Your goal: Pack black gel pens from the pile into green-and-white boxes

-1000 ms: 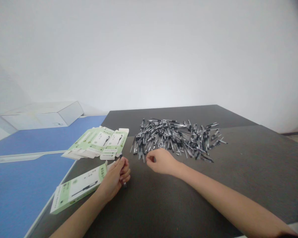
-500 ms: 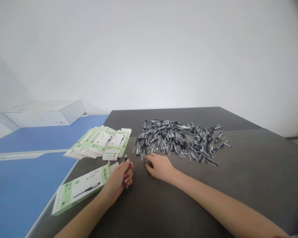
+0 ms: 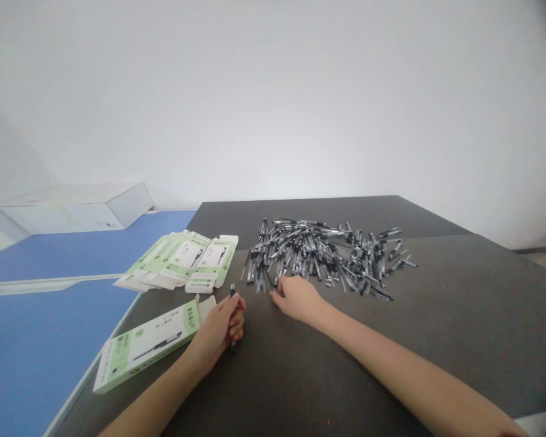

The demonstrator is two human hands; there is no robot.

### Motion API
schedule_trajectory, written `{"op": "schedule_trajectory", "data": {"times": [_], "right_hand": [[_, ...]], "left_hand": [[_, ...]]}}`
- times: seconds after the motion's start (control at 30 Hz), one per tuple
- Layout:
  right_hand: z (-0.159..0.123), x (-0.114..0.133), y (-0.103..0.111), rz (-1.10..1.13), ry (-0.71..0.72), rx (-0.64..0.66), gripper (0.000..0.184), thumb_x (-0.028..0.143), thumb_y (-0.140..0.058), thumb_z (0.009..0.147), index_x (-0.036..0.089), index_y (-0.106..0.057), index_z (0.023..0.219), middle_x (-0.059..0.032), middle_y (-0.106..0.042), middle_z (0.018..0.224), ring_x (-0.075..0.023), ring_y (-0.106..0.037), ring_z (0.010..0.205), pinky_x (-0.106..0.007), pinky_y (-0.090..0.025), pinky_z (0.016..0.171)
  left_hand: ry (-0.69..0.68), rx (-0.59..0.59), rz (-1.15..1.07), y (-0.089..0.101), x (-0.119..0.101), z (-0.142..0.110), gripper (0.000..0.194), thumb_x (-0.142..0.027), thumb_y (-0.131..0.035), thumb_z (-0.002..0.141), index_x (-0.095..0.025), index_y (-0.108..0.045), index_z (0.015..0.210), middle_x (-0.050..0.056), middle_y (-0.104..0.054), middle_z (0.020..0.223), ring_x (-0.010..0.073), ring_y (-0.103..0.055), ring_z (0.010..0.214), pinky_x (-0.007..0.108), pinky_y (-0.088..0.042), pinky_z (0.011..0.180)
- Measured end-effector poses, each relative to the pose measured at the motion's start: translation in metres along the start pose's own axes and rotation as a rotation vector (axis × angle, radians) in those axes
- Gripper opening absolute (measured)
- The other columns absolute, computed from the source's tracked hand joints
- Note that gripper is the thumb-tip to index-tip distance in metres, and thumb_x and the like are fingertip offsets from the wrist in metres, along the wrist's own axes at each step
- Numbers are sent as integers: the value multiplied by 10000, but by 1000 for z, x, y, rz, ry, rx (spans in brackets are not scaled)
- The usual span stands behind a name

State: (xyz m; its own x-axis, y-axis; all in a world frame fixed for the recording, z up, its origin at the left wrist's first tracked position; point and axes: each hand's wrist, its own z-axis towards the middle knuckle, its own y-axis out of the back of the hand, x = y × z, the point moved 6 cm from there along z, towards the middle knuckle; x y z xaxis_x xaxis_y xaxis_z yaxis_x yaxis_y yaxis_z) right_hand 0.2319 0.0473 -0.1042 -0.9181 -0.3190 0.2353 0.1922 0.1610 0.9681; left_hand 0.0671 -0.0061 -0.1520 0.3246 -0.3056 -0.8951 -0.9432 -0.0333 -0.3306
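My left hand (image 3: pixel 222 328) is closed around a black-and-clear pen (image 3: pixel 232 290) that stands nearly upright; its ends show above and below the fist. Whether more pens are inside that fist is hidden. At the near left edge of a heap of pens (image 3: pixel 318 255), my right hand (image 3: pixel 298 298) has thumb and curled fingers at the end of one pen (image 3: pixel 275 281), in what looks like a pinch. Beside my left hand lies a green-and-white pen box (image 3: pixel 150 343), its end flap open toward that hand.
Several flattened green-and-white cartons (image 3: pixel 177 258) overlap at the left of the dark table (image 3: pixel 368 370). A blue-topped table (image 3: pixel 36 328) adjoins on the left, with a large white box (image 3: pixel 77 206) at its back. A white wall (image 3: pixel 273 103) rises behind.
My right hand has moved slightly right and forward against the heap, its thumb and fingers closer together. My left hand keeps its grip on the pen. The view has shifted slightly.
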Motion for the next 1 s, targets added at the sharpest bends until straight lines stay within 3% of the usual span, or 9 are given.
{"op": "schedule_trajectory", "data": {"times": [0.17,0.27,0.4,0.47,0.63,0.77,0.87,1.0], "right_hand": [[12,5,-1,-36,-80,63,365,347,-536,946,80,-733,1098,-252,-733,1123,-359,-709,1080,-412,-535,835],[8,2,-5,-24,-73,115,322,273,-532,916,101,-746,1083,-229,-745,1121,-338,-716,1077,-382,-540,815],[-11,-8,-12,12,-48,204,222,294,-653,774,167,-772,912,-143,-786,979,-304,-753,923,-313,-529,690],[-22,-11,-14,13,-45,209,209,258,-666,731,170,-768,890,-141,-785,964,-312,-751,908,-313,-517,672],[-40,-14,-14,12,-52,107,229,193,-554,813,93,-732,917,-263,-739,1025,-358,-731,949,-378,-507,736],[-40,-19,1,123,-4,45,251,216,-441,937,149,-652,819,-159,-745,869,-247,-719,820,-312,-477,704],[-44,-13,26,389,114,-38,317,301,-321,1034,186,-565,866,-61,-717,788,-156,-670,710,-252,-471,665],[-63,12,64,991,408,-212,210,369,-437,1023,195,-538,963,-35,-712,827,-148,-677,773,-264,-507,740]], "left_hand": [[-29,23,61,-3,-1,-2,542,-683,-736,693,-187,-525,758,-134,-330,471,30,-249,386,173,-271,394],[-60,44,108,-5,-4,-4,527,-687,-695,736,-189,-527,760,-130,-336,477,36,-258,386,182,-277,398],[-135,83,191,-10,-5,-5,530,-697,-688,738,-190,-536,743,-121,-346,470,48,-282,379,200,-258,399],[-179,108,239,-13,-6,-7,522,-690,-689,748,-186,-553,743,-107,-373,475,59,-317,390,212,-265,411],[-267,138,344,-20,-10,-19,428,-597,-633,860,-177,-605,787,-73,-424,519,89,-372,460,235,-306,481],[-315,167,447,-27,-17,-32,387,-548,-578,917,-176,-636,826,-47,-454,567,116,-407,526,250,-332,536],[-341,210,565,-33,-20,-41,372,-521,-515,957,-183,-637,863,-44,-446,587,129,-410,553,254,-336,563],[-325,267,628,-37,-18,-47,388,-535,-470,971,-186,-628,908,-43,-436,624,132,-419,574,251,-340,569]]}}
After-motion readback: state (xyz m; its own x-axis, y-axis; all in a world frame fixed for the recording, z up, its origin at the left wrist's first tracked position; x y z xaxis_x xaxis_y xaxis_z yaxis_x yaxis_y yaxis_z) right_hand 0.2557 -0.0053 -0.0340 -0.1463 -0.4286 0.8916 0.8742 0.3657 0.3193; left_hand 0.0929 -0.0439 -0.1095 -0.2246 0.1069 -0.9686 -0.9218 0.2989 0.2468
